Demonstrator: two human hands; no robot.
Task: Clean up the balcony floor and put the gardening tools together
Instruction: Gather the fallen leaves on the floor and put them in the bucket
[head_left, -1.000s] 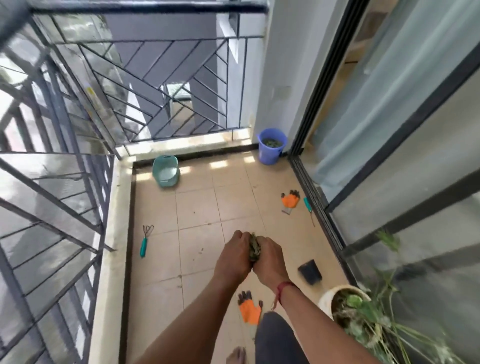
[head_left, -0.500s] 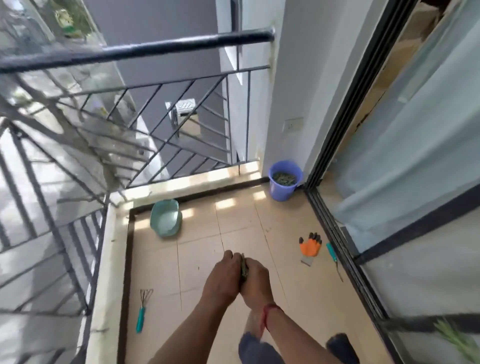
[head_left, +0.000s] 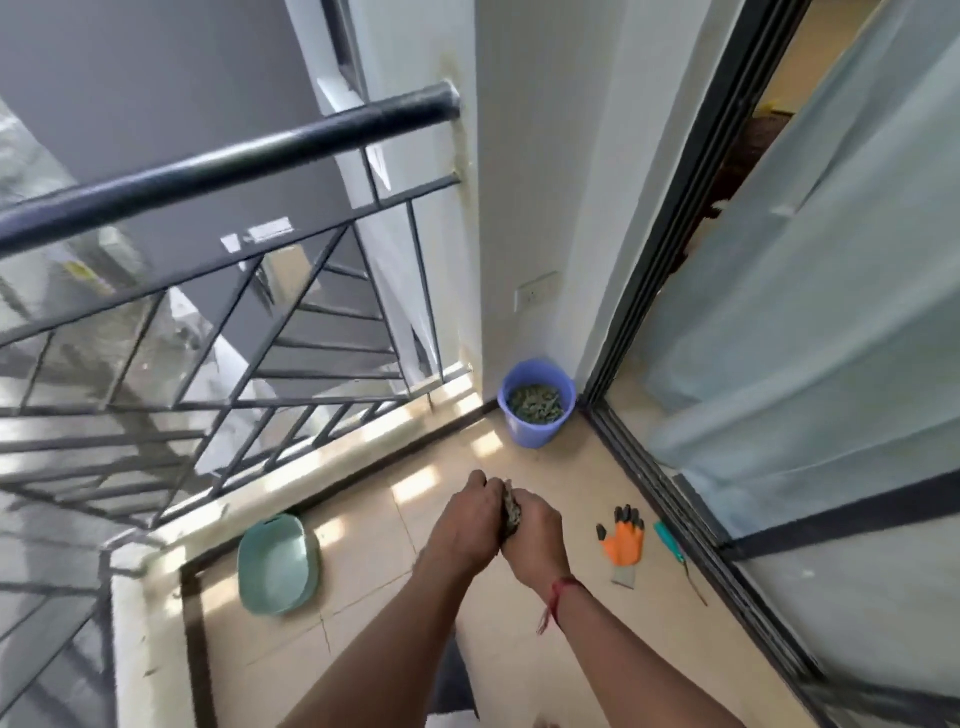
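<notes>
- Green-grey and crumbly, a clump of dry leaves (head_left: 511, 506) sits squeezed between the two hands in the head view, with only its upper edge showing above the knuckles.
- Both forearms reach forward from the bottom of the frame and meet over the tiled floor (head_left: 363, 597), held above it rather than resting on it.
- The left hand (head_left: 470, 525) has its back to the camera and its fingers curled over the far side of the clump.
- The right hand (head_left: 532, 540) presses in from the other side, its fingers wrapped round the same clump. A red thread (head_left: 558, 597) is tied at its wrist.
- Beyond the grip and a little to its right, well apart, a purple bucket (head_left: 535, 434) stands in the corner with more leaf litter inside.
- Right of the right hand, an orange glove (head_left: 623, 543) with black fingertips lies flat on the tiles.
- Just past the glove, a teal-handled tool (head_left: 670, 540) lies along the sliding door track (head_left: 691, 561).
- Left of the left hand and lower in the frame, a teal basin (head_left: 278, 564) lies near the kerb under the railing (head_left: 234, 161).
</notes>
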